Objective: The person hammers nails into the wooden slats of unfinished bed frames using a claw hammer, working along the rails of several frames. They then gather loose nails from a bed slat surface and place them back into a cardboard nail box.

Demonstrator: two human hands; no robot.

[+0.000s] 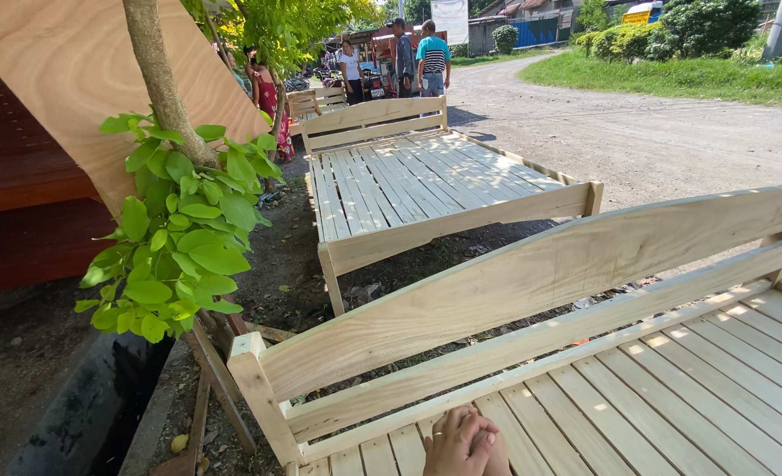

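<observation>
The bed frame (585,353) is standing outdoors on bare dirt, built of pale, unfinished wood. Its slats (673,397) are running side by side with narrow gaps between them, and sunlight is dappling them. The headboard (532,282) is rising upright at the far edge: a broad board with a gently curved top over a narrower rail, both fixed to a square corner post (254,379). A hand (463,441), with a ring on one finger, is resting on the slats just beside the headboard's lower rail, at the bottom edge of the view.
</observation>
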